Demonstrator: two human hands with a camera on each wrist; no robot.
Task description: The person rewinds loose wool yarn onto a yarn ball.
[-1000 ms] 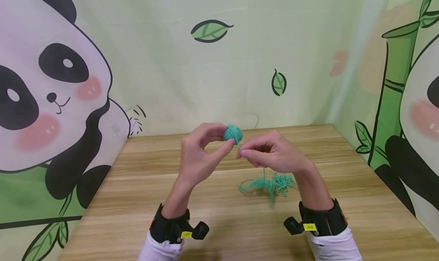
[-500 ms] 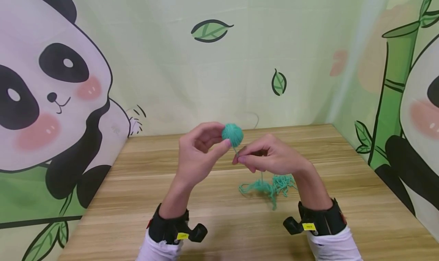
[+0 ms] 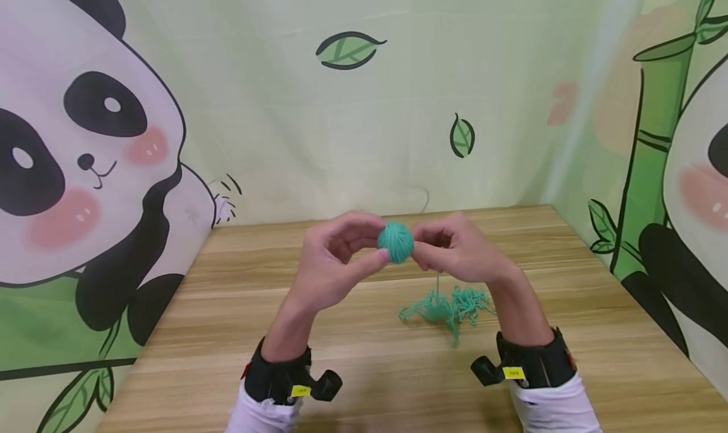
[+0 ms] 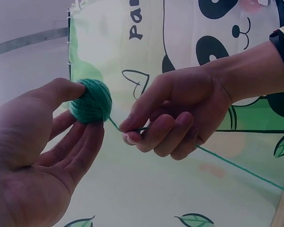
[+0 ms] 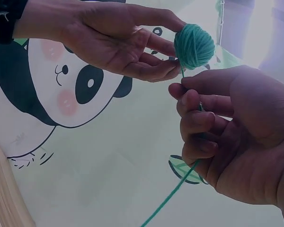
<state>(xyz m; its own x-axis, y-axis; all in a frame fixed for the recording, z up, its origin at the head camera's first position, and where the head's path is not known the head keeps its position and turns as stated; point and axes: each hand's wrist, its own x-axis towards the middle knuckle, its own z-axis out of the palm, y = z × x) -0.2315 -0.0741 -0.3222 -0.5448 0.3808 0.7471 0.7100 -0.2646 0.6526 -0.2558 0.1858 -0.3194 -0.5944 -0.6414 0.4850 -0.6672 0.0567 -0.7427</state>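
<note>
A small ball of teal yarn is held up over the table between the thumb and fingertips of my left hand. Just to its right, my right hand pinches the yarn strand between thumb and forefinger, close to the ball. The other fingers curl over the strand, which leaves the lower side of the hand in the right wrist view. From there the strand drops to a loose tangle of the same yarn on the table below my right hand.
The wooden table runs back to a fabric backdrop printed with pandas, leaves and bamboo. Each wrist wears a black strap with a small camera.
The ball has turned in my left hand and shifted slightly right and down. My right hand has dipped, then risen beside the ball, keeping its pinch on the strand.
</note>
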